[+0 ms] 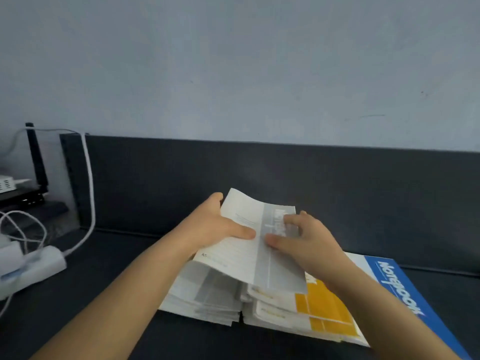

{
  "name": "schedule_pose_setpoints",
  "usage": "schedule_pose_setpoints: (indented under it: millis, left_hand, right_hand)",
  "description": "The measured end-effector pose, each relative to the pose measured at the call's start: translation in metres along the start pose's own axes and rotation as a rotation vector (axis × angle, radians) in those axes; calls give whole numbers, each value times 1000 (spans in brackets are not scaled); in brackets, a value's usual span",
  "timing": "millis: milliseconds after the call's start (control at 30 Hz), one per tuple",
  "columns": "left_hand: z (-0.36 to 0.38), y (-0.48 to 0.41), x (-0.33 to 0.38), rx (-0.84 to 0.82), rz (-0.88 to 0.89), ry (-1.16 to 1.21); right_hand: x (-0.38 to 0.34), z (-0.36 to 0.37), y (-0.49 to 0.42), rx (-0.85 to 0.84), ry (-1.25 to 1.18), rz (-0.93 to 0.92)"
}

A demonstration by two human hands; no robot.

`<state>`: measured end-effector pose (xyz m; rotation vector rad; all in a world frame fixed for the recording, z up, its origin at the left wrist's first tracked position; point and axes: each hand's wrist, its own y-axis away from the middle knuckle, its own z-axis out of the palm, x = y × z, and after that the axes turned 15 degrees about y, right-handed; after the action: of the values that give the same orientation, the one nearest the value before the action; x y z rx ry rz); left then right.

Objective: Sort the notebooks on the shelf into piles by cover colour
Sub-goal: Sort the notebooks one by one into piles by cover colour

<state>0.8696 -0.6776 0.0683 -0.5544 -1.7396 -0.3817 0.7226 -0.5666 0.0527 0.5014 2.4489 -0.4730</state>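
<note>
Head camera view, looking down at a dark shelf [109,281] below a pale wall [233,61]. I see two bare forearms reaching in from the bottom edge. Both hands meet on a grey notebook [241,258], which is raised and tilted above the stacks.

The left hand [220,227] grips its left edge, with the thumb lying across the white cover and the fingers hidden underneath. The right hand [304,242] has bent fingers and a thumb set on the cover's grey band. I cannot tell whether it pinches the far edge or only presses down.

Below the lifted book lie two stacks touching side by side: a grey pile [205,297] on the left and a yellow pile [324,307] on the right. A blue notebook [397,284] lies flat just right of them, partly under the right arm. At the far left are a white power strip [33,263] and a white cable [89,188].

I judge this to be mid-sort, with one grey book in hand waiting to be placed. The next move calls for lowering it square onto the grey pile without nudging the yellow one beside it.
</note>
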Motion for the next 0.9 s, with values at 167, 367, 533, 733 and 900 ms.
schedule_pose_setpoints:
  millis: [167, 367, 533, 733, 900]
  left_hand:
    - [-60, -5, -26, -11, -46, -231]
    - [-51, -12, -86, -185, -178, -838]
    - [-48, -13, -76, -110, -5, -1026]
    - [-12, -9, -33, -61, 186, -1020]
    - [62, 1, -6, -115, 276, -1012]
  right_hand:
    - [-44, 72, -21, -4, 445, -125]
    - [-41, 120, -25, -336, 1078, -111]
    - [-36, 101, -23, -189, 955, -155]
    - [-3, 41, -5, -4, 925, -49]
    - [52, -18, 24, -45, 940, 120]
